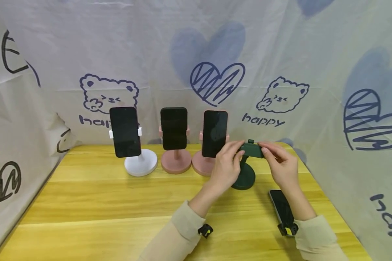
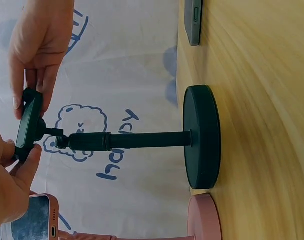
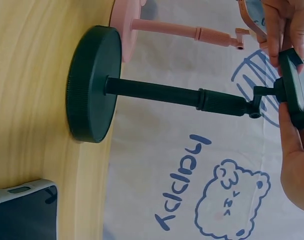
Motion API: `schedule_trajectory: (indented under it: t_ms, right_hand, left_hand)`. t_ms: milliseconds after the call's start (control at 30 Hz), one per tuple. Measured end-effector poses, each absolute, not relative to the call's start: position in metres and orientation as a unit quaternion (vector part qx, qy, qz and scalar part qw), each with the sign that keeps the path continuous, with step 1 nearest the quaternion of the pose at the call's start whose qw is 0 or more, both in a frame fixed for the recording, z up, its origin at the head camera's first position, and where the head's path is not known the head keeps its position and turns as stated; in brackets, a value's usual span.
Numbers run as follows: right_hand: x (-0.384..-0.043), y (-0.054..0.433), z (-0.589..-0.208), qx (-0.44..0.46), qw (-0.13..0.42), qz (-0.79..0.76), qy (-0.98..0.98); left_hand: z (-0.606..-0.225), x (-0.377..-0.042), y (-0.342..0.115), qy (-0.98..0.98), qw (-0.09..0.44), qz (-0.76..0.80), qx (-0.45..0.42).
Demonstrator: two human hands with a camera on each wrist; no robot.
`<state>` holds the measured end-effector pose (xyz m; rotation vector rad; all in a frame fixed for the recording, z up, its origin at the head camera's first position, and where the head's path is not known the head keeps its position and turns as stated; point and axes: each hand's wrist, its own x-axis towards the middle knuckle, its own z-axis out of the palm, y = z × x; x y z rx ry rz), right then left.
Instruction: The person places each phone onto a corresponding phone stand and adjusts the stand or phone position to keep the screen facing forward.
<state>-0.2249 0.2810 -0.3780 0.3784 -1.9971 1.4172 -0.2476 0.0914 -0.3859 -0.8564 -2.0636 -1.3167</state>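
Note:
A dark green phone stand stands upright on the table, its round base flat on the wood. Its clamp head holds no phone. My left hand pinches the left end of that clamp between thumb and fingers. At the clamp's other end, the thumb and fingers of my right hand grip it too. The wrist views show the ribbed collar and the hinged joint under the clamp. A loose phone lies screen up near my right forearm, partly covered by the wrist camera.
Left of the green stand, two pink stands and a white stand line the back of the table, each with a dark-screened phone clamped in it. A printed cloth hangs behind and along both sides.

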Motion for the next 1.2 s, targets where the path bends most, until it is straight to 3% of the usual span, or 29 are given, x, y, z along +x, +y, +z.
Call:
schedule_trajectory:
  t_ms: [233, 600, 767, 1067, 1200]
  right_hand:
    - [-0.224, 0.279, -0.383, 0.157, 0.321, 0.573, -0.737]
    - [-0.225, 0.273, -0.389, 0.178, 0.326, 0.620, -0.691]
    - [-0.221, 0.276, -0.386, 0.164, 0.304, 0.610, -0.713]
    - [-0.201, 0.291, -0.388, 0.109, 0.269, 0.487, -0.823]
    - [-0.193, 0.300, -0.392, 0.080, 0.227, 0.421, -0.874]
  left_hand:
    - [-0.384, -0.251, 0.092, -0.757, 0.294, -0.481, -0.330]
    - [-0.384, -0.251, 0.089, -0.771, 0.265, -0.486, -0.315]
    - [-0.382, -0.249, 0.089, -0.780, 0.254, -0.478, -0.314]
    - [-0.383, -0.249, 0.090, -0.784, 0.253, -0.473, -0.313]
    - [-0.382, -0.250, 0.088, -0.784, 0.256, -0.471, -0.313]
